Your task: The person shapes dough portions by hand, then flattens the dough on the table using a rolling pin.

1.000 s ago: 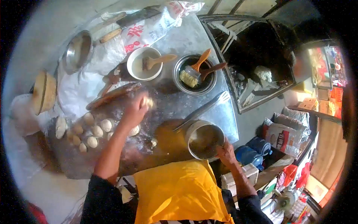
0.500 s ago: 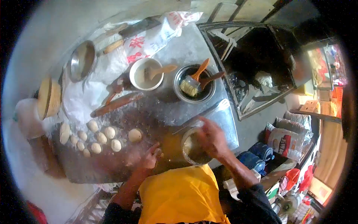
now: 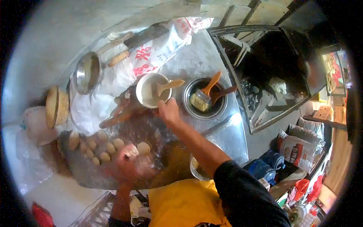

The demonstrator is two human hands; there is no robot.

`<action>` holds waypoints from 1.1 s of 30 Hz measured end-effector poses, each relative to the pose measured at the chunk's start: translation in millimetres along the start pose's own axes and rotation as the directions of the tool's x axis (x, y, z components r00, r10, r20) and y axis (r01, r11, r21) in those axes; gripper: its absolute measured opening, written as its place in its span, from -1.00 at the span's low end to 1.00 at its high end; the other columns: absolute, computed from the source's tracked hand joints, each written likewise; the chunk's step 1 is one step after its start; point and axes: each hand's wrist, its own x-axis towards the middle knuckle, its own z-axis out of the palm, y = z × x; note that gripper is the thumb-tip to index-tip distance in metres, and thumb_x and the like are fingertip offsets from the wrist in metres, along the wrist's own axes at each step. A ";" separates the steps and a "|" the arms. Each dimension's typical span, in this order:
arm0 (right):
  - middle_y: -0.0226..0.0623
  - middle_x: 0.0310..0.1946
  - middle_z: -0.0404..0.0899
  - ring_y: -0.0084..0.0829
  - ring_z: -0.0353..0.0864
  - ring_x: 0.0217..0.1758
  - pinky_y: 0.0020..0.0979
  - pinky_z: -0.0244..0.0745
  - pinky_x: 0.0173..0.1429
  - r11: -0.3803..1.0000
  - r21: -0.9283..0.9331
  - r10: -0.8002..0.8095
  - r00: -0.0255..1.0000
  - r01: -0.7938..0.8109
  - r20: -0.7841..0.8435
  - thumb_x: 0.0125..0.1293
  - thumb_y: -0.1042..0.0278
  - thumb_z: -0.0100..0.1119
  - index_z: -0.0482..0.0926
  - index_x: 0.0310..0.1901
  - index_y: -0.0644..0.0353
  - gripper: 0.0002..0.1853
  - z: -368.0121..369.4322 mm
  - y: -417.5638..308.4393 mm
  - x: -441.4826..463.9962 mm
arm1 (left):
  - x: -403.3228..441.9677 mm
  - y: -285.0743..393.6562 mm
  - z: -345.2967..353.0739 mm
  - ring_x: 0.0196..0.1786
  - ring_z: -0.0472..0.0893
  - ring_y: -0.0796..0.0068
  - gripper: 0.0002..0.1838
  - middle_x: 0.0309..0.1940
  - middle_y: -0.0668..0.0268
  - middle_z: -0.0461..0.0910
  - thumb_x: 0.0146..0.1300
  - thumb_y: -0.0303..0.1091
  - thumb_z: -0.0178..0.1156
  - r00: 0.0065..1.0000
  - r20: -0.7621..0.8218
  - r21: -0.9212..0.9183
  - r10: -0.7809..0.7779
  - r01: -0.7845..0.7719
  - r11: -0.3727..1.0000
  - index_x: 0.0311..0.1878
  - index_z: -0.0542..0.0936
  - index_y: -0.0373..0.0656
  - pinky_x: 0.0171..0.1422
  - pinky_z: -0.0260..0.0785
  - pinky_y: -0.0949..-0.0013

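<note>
My right hand [image 3: 169, 112] reaches across the table to the near rim of a white bowl [image 3: 140, 94], its fingers closed at the edge. A wooden-handled brush [image 3: 166, 86] leans in that bowl. My left hand [image 3: 129, 162] is smeared by motion beside the dough balls [image 3: 105, 156], close to a single larger dough ball [image 3: 143, 148]; its fingers cannot be made out. A round container [image 3: 194, 169] near my apron is partly hidden under my right forearm.
A metal pot [image 3: 187, 108] with a bristle brush [image 3: 200, 101] stands right of the bowl. A rolling pin [image 3: 113, 121] lies left. Behind are a printed white sack [image 3: 162, 49], a metal bowl [image 3: 87, 73] and a wooden bowl [image 3: 60, 108]. A dark framed pit [image 3: 261, 126] borders the table.
My right hand has left the round container and moved forward and left to the white bowl's rim. My left hand has shifted left toward the dough balls. The camera view has tilted slightly.
</note>
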 end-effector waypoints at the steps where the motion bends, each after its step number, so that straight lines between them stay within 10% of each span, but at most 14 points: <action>1: 0.24 -0.13 0.72 0.21 0.75 0.00 0.11 0.60 0.17 1.000 0.002 0.000 1.000 0.000 -0.003 0.45 0.18 0.24 0.48 0.10 0.44 -0.56 -3.4 11.4 3.2 | 26.4 13.6 -8.8 0.14 0.69 0.29 -0.63 0.25 0.13 0.68 0.29 -0.59 0.29 0.999 -0.016 -0.087 0.038 -0.039 0.995 0.17 0.70 -0.24 0.30 0.57 0.24; 7: 0.16 -0.17 0.74 0.12 0.80 -0.11 0.02 0.67 0.02 0.979 -0.196 -0.047 0.999 0.049 0.014 0.45 0.05 0.27 0.43 0.12 0.39 -0.48 -38.8 73.4 -19.3 | 167.7 164.1 47.0 0.20 0.68 0.46 -0.53 0.20 0.24 0.69 0.42 -0.54 0.29 0.949 0.253 -0.135 0.187 -0.156 0.978 0.38 0.57 -0.30 0.37 0.54 0.34; 13: 0.14 -0.12 0.71 0.00 0.77 -0.02 0.00 0.63 0.14 0.963 -0.267 -0.040 0.999 0.040 0.005 0.48 0.25 0.29 0.39 0.20 0.34 -0.55 -54.5 81.2 -61.6 | 265.3 145.6 167.8 0.14 0.70 0.28 -0.66 0.11 0.19 0.71 0.28 -0.50 0.42 0.727 0.655 0.145 0.207 -0.390 0.910 0.13 0.68 -0.22 0.33 0.53 0.26; 15: 0.13 -0.07 0.68 -0.01 0.74 0.01 0.02 0.61 0.17 0.987 -0.158 -0.039 0.999 0.036 -0.014 0.50 0.27 0.27 0.39 0.25 0.34 -0.54 -54.6 82.6 -69.4 | 276.1 121.7 189.7 0.20 0.68 0.13 -0.65 0.11 0.16 0.66 0.21 -0.49 0.42 0.633 0.664 0.177 0.397 -0.650 0.739 0.08 0.69 -0.17 0.38 0.50 0.17; 20: 0.13 -0.04 0.66 -0.02 0.73 -0.02 0.02 0.62 0.08 0.997 0.014 0.081 0.997 -0.081 0.004 0.49 0.29 0.24 0.39 0.26 0.35 -0.55 -52.0 83.9 -66.8 | 280.1 101.1 197.2 0.14 0.65 -0.06 -0.64 0.02 0.04 0.64 0.17 -0.51 0.42 0.666 0.631 0.331 0.397 -0.695 0.638 0.07 0.70 -0.19 0.32 0.51 0.09; 23: 0.07 -0.16 0.70 -0.10 0.76 -0.16 -0.05 0.64 -0.06 0.975 -0.095 -0.207 0.978 0.203 -0.032 0.48 0.29 0.24 0.44 0.22 0.36 -0.58 -53.8 110.0 -42.7 | 287.6 114.3 168.9 0.15 0.66 -0.04 -0.62 -0.04 0.06 0.68 0.16 -0.51 0.44 0.665 0.582 0.268 0.468 -0.701 0.662 0.08 0.70 -0.18 0.33 0.51 0.09; 27: 0.05 -0.25 0.72 -0.14 0.77 -0.24 -0.07 0.65 -0.12 0.979 -0.109 -0.175 0.984 0.173 -0.012 0.46 0.27 0.23 0.52 0.14 0.38 -0.62 -47.2 85.1 -23.3 | 254.3 154.9 81.9 0.05 0.71 0.44 -0.62 0.04 0.26 0.71 0.26 -0.61 0.39 0.853 0.241 -0.085 0.462 -0.456 0.886 0.14 0.65 -0.22 0.19 0.59 0.35; 29: -0.04 -0.14 0.73 -0.20 0.77 -0.13 -0.16 0.66 -0.03 0.990 -0.009 -0.139 0.990 0.139 -0.005 0.50 0.25 0.23 0.53 0.19 0.36 -0.61 -36.2 62.3 -16.6 | 216.4 164.1 40.2 0.05 0.70 0.47 -0.63 0.04 0.30 0.71 0.24 -0.63 0.38 0.981 0.165 -0.137 0.102 -0.080 0.987 0.13 0.64 -0.23 0.19 0.59 0.35; 33: -0.02 0.08 0.65 -0.19 0.79 -0.04 -0.18 0.72 0.06 0.938 0.336 0.028 0.985 -0.086 0.173 0.59 0.12 0.30 0.22 0.56 0.29 -0.28 -31.1 22.1 -38.5 | 132.0 77.5 17.5 0.05 0.68 0.43 -0.68 0.01 0.29 0.69 0.21 -0.62 0.39 0.950 0.214 -0.038 0.226 -0.223 0.974 0.03 0.67 -0.21 0.17 0.57 0.32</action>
